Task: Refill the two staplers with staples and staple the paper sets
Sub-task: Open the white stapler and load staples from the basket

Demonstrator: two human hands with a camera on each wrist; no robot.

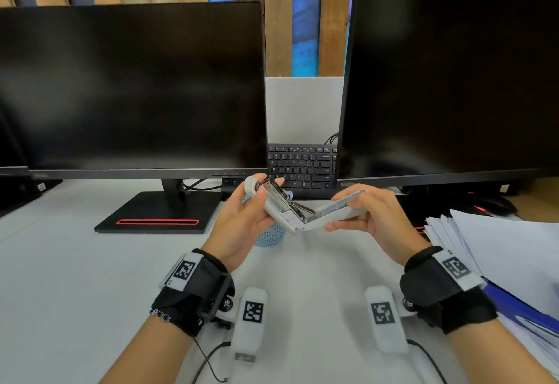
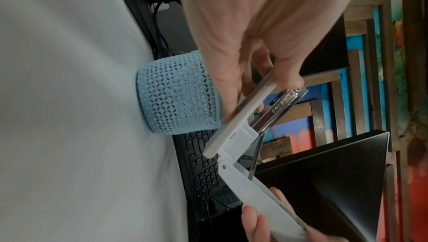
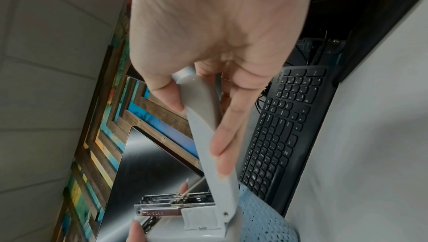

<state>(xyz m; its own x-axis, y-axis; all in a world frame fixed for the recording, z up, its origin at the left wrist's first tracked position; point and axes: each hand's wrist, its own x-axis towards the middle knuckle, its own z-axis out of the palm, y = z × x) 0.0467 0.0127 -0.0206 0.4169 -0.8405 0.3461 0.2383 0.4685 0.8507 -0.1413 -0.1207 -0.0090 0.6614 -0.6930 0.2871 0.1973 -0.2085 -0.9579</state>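
Note:
A white stapler (image 1: 302, 211) is held above the desk, hinged wide open in a V. My left hand (image 1: 245, 217) grips its base half, with the bare metal staple channel (image 2: 275, 107) facing up. The right hand (image 1: 372, 214) holds the top cover (image 3: 208, 136) between thumb and fingers and keeps it swung back. The channel's open front end (image 3: 159, 211) shows in the right wrist view. I see no staples and no second stapler. A stack of white paper sets (image 1: 496, 244) lies at the right.
A light blue perforated cup (image 1: 270, 235) stands on the desk just under the stapler. Two dark monitors (image 1: 130, 87) rise behind, with a black keyboard (image 1: 302, 167) between them. A blue folder (image 1: 520, 305) lies under the papers. A mouse (image 1: 490, 205) sits at the far right.

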